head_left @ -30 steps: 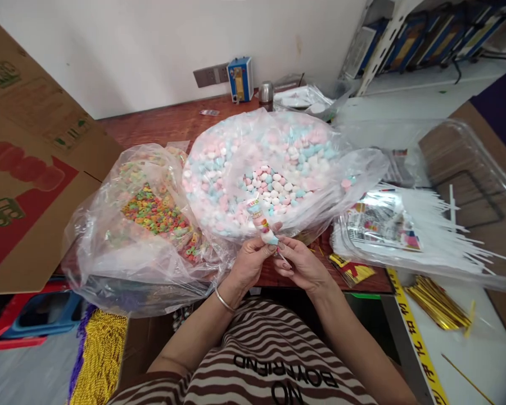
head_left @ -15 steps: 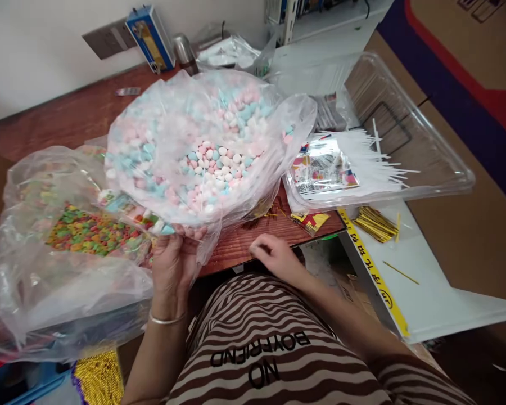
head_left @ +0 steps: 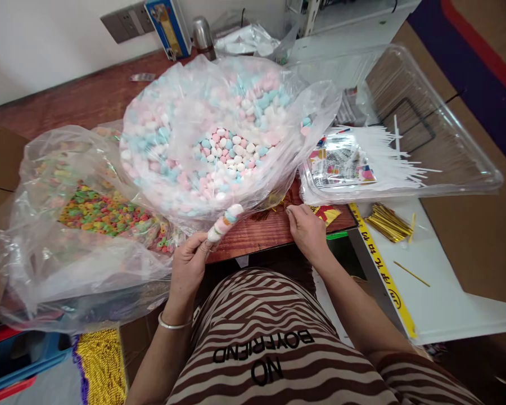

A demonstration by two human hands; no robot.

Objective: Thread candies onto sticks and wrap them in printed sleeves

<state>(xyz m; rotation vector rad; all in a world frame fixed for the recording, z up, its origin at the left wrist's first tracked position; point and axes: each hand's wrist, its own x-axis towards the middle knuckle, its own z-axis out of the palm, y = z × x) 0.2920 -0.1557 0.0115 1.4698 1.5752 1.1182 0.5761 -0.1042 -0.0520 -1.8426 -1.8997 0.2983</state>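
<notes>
Candy tube [head_left: 225, 221], a narrow clear sleeve stacked with pink, white and blue pieces, sits in the left hand [head_left: 189, 263], grip clamped on its lower end, tilted up and right over the near table [head_left: 261, 233] edge, its top touching the big bag's skin. Risk: only the bottom is pinched and I can't tell whether the top is sealed, so a tilt further over could spill pieces onto the lap or floor; it could also snag the loose plastic hanging just above it. Left to right: clear bag [head_left: 67, 225] slumped open at near left, holding multicoloured cereal-like rings; its slack wall overhangs the table edge, so a nudge could dump it. Middle: larger clear bag [head_left: 185, 112] mounded with pastel pink, blue and white candies, mouth open at the top. Right hand [head_left: 307, 229] rests at the table edge, fingertips pinched together at a small gold strip beside yellow-red wrappers [head_left: 326, 214]; I can't tell whether it's actually gripped. Right: clear plastic tray [head_left: 468, 169] holding white sticks [head_left: 396, 163] and printed sleeves [head_left: 341, 166]; it overhangs the table, so an elbow could tip it. Gold twist ties [head_left: 388, 221] lie loose near it.
</notes>
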